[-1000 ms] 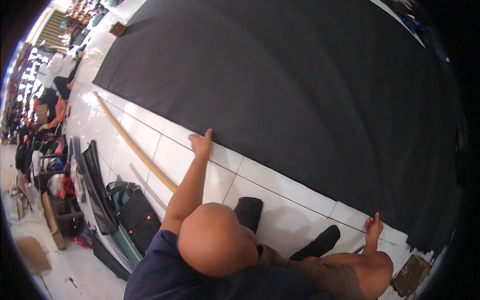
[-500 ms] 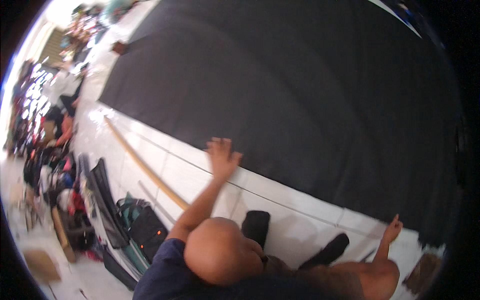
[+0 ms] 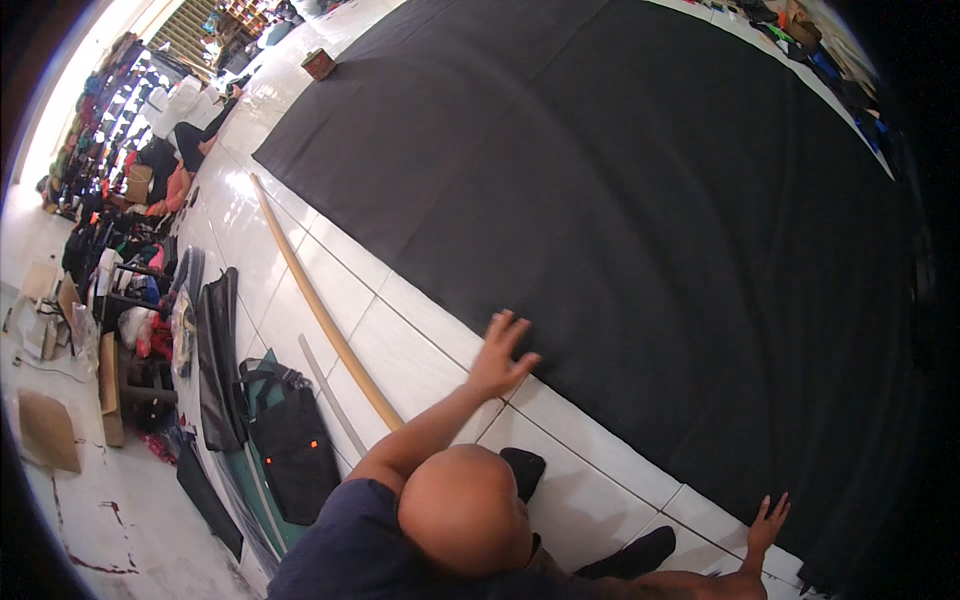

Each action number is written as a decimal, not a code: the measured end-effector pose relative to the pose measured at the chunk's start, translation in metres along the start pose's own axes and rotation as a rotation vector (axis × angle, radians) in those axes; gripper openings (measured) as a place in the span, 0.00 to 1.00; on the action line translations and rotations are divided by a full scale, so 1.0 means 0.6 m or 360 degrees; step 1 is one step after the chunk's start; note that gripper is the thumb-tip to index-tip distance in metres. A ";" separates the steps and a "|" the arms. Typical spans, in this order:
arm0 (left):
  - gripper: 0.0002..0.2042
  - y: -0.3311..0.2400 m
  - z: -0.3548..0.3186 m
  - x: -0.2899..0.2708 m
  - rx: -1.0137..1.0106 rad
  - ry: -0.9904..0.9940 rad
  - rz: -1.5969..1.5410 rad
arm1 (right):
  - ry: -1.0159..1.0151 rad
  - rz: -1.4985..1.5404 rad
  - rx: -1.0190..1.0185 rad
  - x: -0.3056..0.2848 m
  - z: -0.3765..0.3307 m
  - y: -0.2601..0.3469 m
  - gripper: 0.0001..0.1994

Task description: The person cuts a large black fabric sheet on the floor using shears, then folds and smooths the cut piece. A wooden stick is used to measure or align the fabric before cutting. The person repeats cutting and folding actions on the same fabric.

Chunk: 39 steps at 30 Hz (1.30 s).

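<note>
A wide black sheet of material [image 3: 600, 200] covers much of the floor in front of me, with faint folds across it. My left hand [image 3: 503, 355] has its fingers spread at the sheet's near edge, the fingertips on the black surface. Farther right along the same edge, my right hand [image 3: 768, 522] rests with its fingers apart on the sheet. Neither hand grips anything. A small brown block [image 3: 318, 65] sits at the sheet's far left edge. My black-socked feet lie on the tiles by the near edge.
Left of the sheet, a long light-brown pole [image 3: 325, 315] lies on white tiles, beside a thin grey strip [image 3: 330, 395]. A black bag [image 3: 292, 450] with orange tabs and a black roll [image 3: 217, 350] lie farther left. Clutter and cardboard [image 3: 45, 430] fill the left side.
The view has turned, so the sheet and pole sit differently in it. My left hand is still at the near edge; my right hand's fingers, bunched before, are now spread.
</note>
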<state>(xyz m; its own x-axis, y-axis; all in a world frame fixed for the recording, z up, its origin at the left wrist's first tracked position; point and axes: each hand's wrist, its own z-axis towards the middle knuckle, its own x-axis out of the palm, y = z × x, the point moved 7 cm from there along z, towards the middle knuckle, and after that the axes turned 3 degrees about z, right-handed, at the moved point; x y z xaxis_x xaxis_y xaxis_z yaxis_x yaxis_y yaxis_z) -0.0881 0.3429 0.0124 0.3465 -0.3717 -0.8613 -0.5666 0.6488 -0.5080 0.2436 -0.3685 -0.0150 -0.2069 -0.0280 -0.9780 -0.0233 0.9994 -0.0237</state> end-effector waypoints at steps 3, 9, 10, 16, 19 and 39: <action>0.30 0.118 -0.029 -0.114 -0.0491 -0.0492 0.0173 | 0.0407 -0.0086 0.0186 -0.033 0.041 -0.076 0.31; 0.40 0.342 -0.282 -0.246 -0.2095 -0.0517 0.0716 | 0.0627 -0.0201 -0.0798 -0.231 0.016 0.237 0.24; 0.38 0.379 -0.317 -0.235 -0.2120 -0.0560 0.0414 | 0.0741 -0.0216 -0.0940 -0.254 0.001 0.308 0.24; 0.22 0.369 -0.245 -0.221 -0.1555 -0.1117 0.0024 | 0.0546 0.0220 -0.1832 -0.251 -0.162 0.734 0.21; 0.21 0.292 -0.163 -0.242 -0.1301 -0.1296 -0.0219 | 0.0569 0.0651 -0.2193 -0.218 -0.310 0.903 0.23; 0.19 0.189 -0.029 -0.090 -0.0807 -0.0881 0.0264 | 0.0315 0.0494 -0.1252 -0.157 -0.124 1.162 0.28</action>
<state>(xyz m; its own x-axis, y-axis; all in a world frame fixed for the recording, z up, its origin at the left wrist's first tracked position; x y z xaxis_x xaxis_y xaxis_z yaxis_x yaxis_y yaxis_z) -0.1840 0.4252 0.0010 0.4751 0.1775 -0.8619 -0.8711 0.2337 -0.4320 0.1742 0.3298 0.0758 -0.4805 0.1684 -0.8607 -0.5919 0.6619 0.4599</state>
